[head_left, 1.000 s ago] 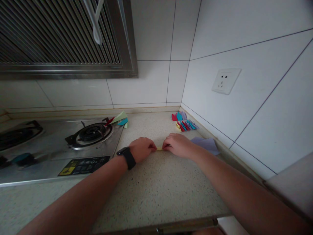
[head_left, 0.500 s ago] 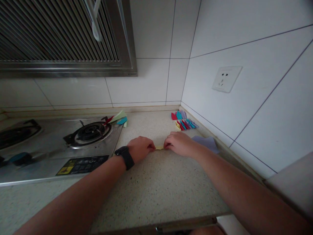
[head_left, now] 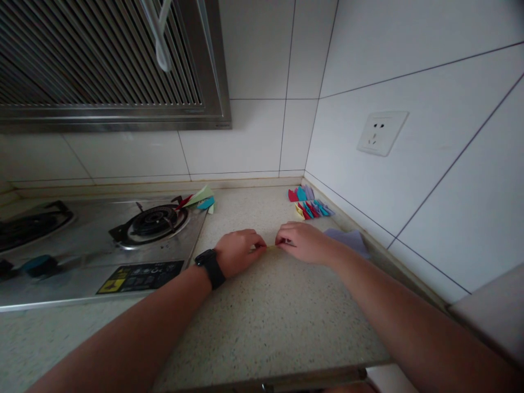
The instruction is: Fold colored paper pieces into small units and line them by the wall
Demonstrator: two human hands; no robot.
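Note:
My left hand [head_left: 240, 251], with a dark watch on its wrist, is closed in a pinch on one end of a narrow yellow strip of folded paper [head_left: 272, 247]. The fingers of my right hand [head_left: 301, 241] pinch the other end. Only a short piece of the strip shows between the fingertips, low over the speckled countertop [head_left: 266, 311]. A lilac sheet of paper [head_left: 347, 241] lies partly behind my right forearm. Farther back are two rows of small folded papers [head_left: 314, 209] in red, blue, lilac and yellow.
A gas stove [head_left: 153, 221] is on the left, with green, red and blue paper pieces [head_left: 200, 199] at its right edge. Above it hangs a range hood [head_left: 123, 114]. A tiled wall with a socket [head_left: 382, 133] bounds the right side.
My left hand has moved right, toward my right hand, so less of the yellow strip shows between them. My right hand is almost where it was.

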